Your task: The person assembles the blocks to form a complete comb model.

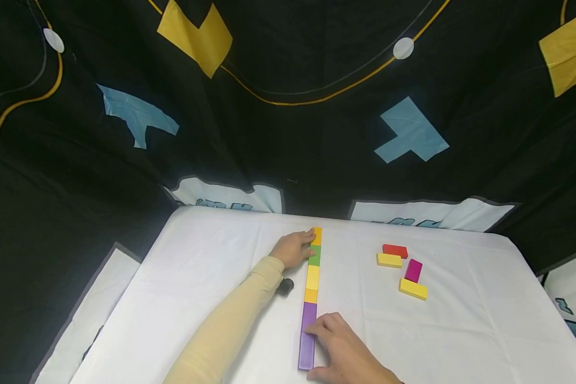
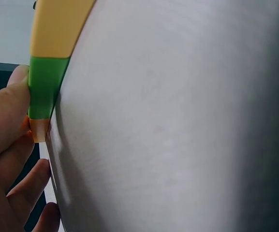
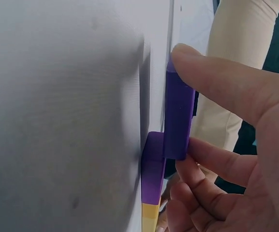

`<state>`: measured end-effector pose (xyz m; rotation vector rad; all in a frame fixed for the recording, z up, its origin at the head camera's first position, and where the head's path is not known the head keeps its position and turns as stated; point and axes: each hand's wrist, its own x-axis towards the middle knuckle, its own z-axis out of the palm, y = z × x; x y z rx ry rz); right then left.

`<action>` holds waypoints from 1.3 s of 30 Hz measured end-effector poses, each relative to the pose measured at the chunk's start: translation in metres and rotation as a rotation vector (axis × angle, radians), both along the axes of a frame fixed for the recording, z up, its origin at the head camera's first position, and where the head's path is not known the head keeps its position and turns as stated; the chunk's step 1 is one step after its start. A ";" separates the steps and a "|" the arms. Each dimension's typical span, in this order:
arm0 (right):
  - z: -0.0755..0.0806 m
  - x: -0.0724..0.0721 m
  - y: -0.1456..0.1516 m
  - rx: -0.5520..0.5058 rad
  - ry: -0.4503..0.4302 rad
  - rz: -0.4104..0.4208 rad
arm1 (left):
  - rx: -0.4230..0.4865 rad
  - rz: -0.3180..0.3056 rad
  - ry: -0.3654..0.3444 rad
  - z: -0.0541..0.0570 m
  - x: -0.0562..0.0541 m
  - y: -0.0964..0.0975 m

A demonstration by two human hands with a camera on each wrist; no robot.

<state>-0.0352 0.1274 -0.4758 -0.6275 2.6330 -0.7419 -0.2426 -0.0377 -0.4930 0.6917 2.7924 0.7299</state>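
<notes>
One right hand (image 1: pixel 343 349), purple block (image 3: pixel 179 116) pinched lengthwise

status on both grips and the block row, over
Left grip touching block row at far end. Right grip holding purple block at near end, seemingly lifted. Loose blocks right of row, not in way.

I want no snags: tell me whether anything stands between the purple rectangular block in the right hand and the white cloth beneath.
Possibly the row's purple block, at the far end of the held purple block; overlap is unclear. Nothing else visible intervenes above the white cloth.
</notes>
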 end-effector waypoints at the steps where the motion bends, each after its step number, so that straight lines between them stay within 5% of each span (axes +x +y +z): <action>1: 0.000 0.000 0.000 0.004 -0.004 0.001 | 0.000 0.001 -0.002 0.000 0.000 0.000; 18: -0.009 0.001 0.004 0.002 0.074 0.071 | -0.011 -0.011 0.010 -0.001 -0.001 0.000; 27: -0.007 0.001 0.014 0.008 0.196 0.198 | -0.006 -0.008 0.007 0.000 0.000 -0.001; 39: -0.006 0.004 0.012 0.042 0.248 0.171 | -0.016 -0.007 -0.002 0.000 -0.001 -0.001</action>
